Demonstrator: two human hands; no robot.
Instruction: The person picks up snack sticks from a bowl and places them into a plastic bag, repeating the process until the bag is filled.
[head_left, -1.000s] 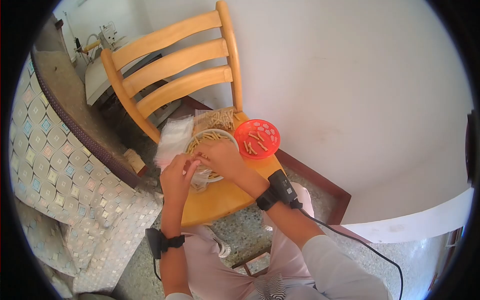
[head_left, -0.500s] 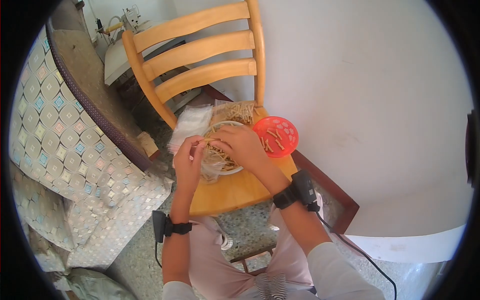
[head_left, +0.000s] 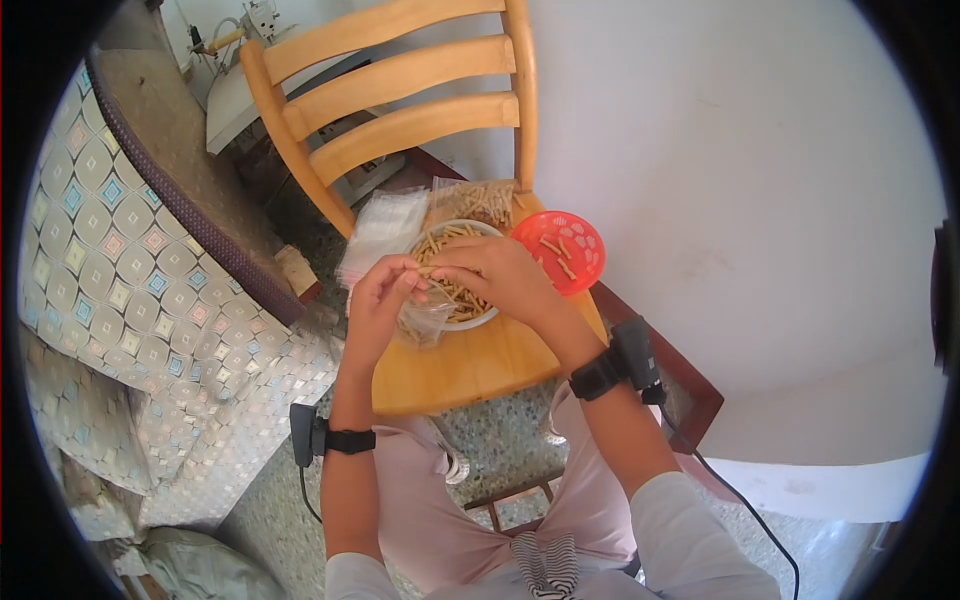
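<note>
Above a white bowl (head_left: pixel 482 322) heaped with short tan sticks (head_left: pixel 462 298), my two hands meet fingertip to fingertip. My left hand (head_left: pixel 380 300) is closed in a pinch on one tan stick (head_left: pixel 427 270). From the other side my right hand (head_left: pixel 500 278) pinches the same stick, its curled fingers covering part of the bowl. Just below my left hand, a clear plastic bag (head_left: pixel 425 322) with some sticks in it overlaps the bowl's near left rim. At the right, a red plastic basket (head_left: pixel 592 262) holds several more sticks.
Everything stands on a wooden chair seat (head_left: pixel 480 375). Behind the bowl lie a stack of clear bags (head_left: pixel 385 225) and a filled bag of sticks (head_left: pixel 485 200). A patterned cloth (head_left: pixel 130 270) hangs at the left; a sewing machine (head_left: pixel 262 20) stands at the back.
The view has shifted, so the chair sits slightly higher. My hands stay pinched together over the bowl, a little further up in view. Fewer sticks show in the red basket.
</note>
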